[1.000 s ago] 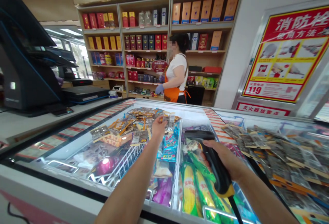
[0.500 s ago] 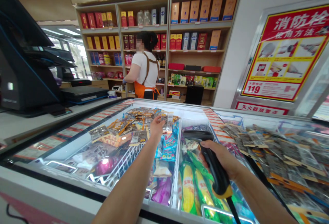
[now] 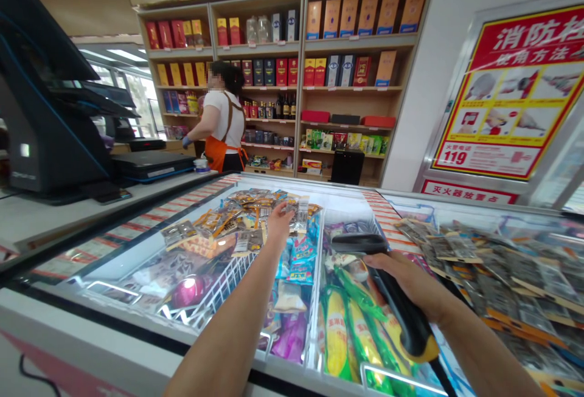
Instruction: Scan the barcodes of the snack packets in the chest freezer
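Observation:
My right hand (image 3: 413,281) is wrapped round the handle of a black and yellow barcode scanner (image 3: 399,306), its head tilted toward the left above the chest freezer (image 3: 347,193). In my left hand (image 3: 280,219) the fingers pinch a small clear snack packet (image 3: 300,211) with a white label. That packet is over a heap of brown and orange snack packets (image 3: 241,208) on the left. Below my left hand lie blue ice-cream packets (image 3: 303,257). Corn-shaped ice creams in yellow and green wrappers (image 3: 336,324) lie under the scanner.
Another heap of packets (image 3: 515,287) covers the right side. A black checkout terminal (image 3: 50,111) stands on the left counter. Behind the freezer, a co-worker in an orange apron (image 3: 223,123) is beside shelves of boxed bottles (image 3: 337,72). The scanner's cable (image 3: 442,376) runs down at the front.
The scanner and my right hand have shifted slightly right and down. My left hand stays nearly still with the packet. The co-worker has moved left along the shelves.

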Tool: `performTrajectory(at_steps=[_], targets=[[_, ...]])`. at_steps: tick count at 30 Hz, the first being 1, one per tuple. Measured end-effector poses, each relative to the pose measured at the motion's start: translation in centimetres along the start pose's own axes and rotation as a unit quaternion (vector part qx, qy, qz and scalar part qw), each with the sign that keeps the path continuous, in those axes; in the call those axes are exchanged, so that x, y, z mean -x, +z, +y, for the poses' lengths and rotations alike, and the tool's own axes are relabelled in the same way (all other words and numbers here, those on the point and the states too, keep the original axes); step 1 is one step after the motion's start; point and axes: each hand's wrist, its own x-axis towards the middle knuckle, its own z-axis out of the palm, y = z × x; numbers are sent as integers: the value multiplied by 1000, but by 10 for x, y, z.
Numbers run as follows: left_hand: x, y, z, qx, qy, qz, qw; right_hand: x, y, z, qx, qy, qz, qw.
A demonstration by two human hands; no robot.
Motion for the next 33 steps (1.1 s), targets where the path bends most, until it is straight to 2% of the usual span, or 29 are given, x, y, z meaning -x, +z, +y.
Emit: performTrajectory(at_steps=[11, 18, 22, 24, 26, 30, 33], targets=[[0, 0, 0, 20, -26, -9, 999, -1, 1, 0, 1, -14, 5, 1000], [-1, 1, 1, 29, -14, -2, 999, -6, 1, 9, 15, -32, 33, 999], [-1, 3, 2, 47, -25, 17, 998, -30, -12, -1, -101, -91, 86, 987], [-1, 4, 3, 72, -44, 14, 996, -49, -23, -15, -176, -167, 132, 961], [0, 3, 4, 112, -62, -10, 992, -67, -34, -28, -200, -209, 163, 943], [1, 1, 8, 184, -66, -46, 980, -91, -43, -32, -228, -235, 147, 933], [-1, 1, 10, 175, -48, -45, 982, -94, -32, -19, -229, -204, 109, 946]])
